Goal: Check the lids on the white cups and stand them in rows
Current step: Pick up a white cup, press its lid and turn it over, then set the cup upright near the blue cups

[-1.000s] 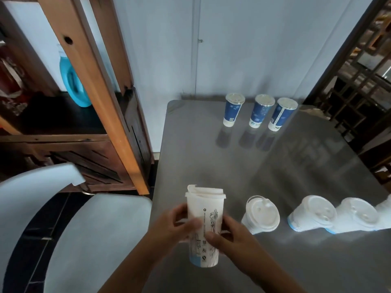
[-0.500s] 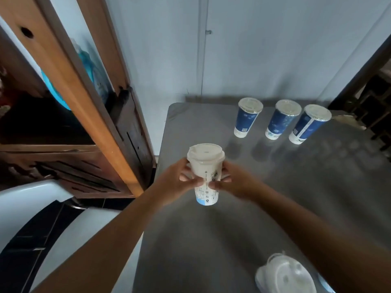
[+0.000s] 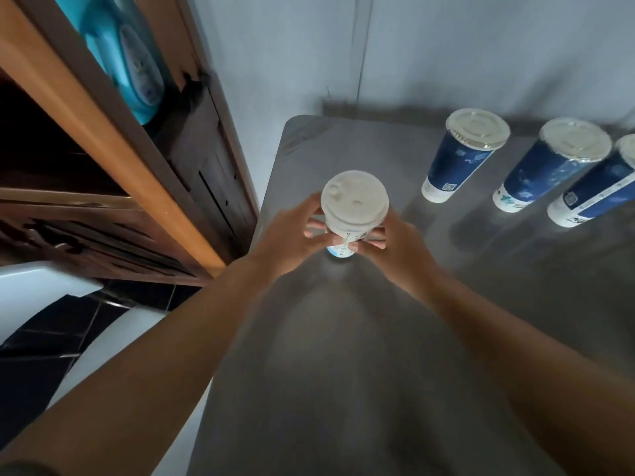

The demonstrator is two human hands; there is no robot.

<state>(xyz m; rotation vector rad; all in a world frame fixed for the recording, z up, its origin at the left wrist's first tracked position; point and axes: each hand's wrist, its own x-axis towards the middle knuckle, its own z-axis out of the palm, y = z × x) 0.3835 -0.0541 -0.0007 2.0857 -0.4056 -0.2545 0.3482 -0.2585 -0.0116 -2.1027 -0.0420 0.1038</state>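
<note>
A white cup (image 3: pixel 345 240) with a white lid (image 3: pixel 354 201) stands upright near the left edge of the grey table (image 3: pixel 395 355), its base at or just above the surface. My left hand (image 3: pixel 292 237) grips its left side and my right hand (image 3: pixel 400 245) grips its right side, fingers wrapped around the cup wall below the lid. The lid sits flat on the rim. The other white cups are out of view.
Three blue cups with clear lids (image 3: pixel 462 159) (image 3: pixel 553 164) (image 3: pixel 598 194) stand in a row at the back right. A wooden shelf (image 3: pixel 113 159) with a blue bottle (image 3: pixel 127 56) stands left of the table. A white chair (image 3: pixel 44 297) is at lower left.
Both hands have carried the white cup from the near edge forward towards the back left of the table. Its lid, raised on one side a second ago, now sits flat.
</note>
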